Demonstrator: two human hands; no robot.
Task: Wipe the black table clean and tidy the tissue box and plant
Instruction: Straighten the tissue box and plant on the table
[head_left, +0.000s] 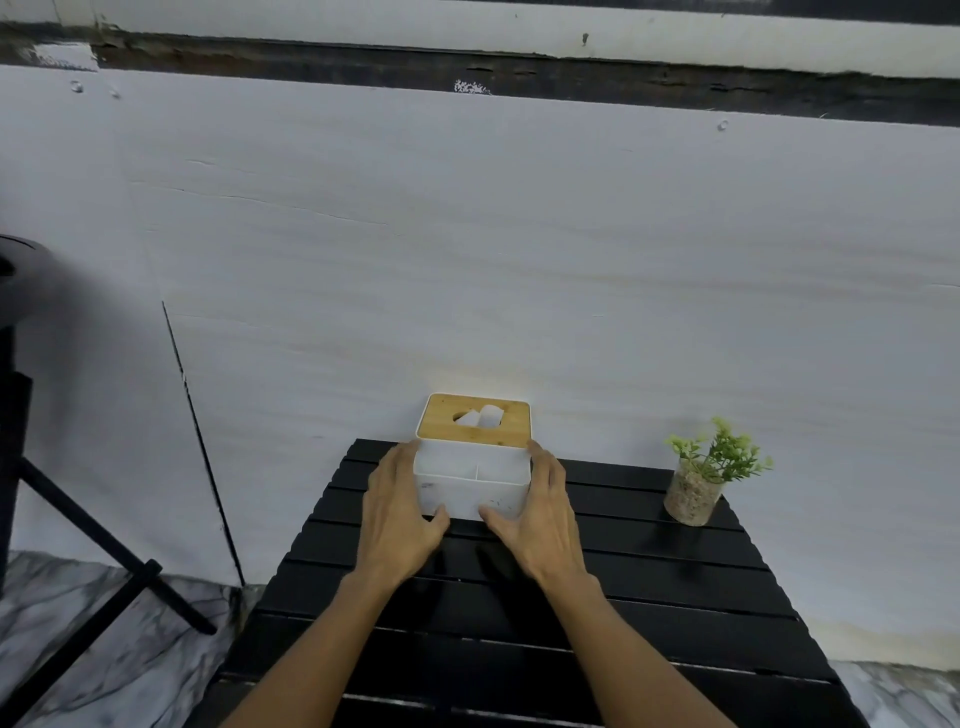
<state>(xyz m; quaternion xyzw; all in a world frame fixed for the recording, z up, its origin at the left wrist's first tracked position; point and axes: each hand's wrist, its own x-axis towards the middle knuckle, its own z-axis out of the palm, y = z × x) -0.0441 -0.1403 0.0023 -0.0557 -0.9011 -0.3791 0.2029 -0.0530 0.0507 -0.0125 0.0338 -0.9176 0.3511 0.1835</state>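
Both grips clasp the tissue box (471, 480): the left hand (400, 512) against its left wall, the right hand (540, 512) against its right wall, thumbs on the near face. The box sits at the far edge of the black slatted desk (649, 597), by the white wall (519, 249), long axis running away from the person, its wooden lid (511, 423) at the far end. The plant (701, 475) stands upright, well apart to the right. A black stand (78, 519) is on the floor to the left.
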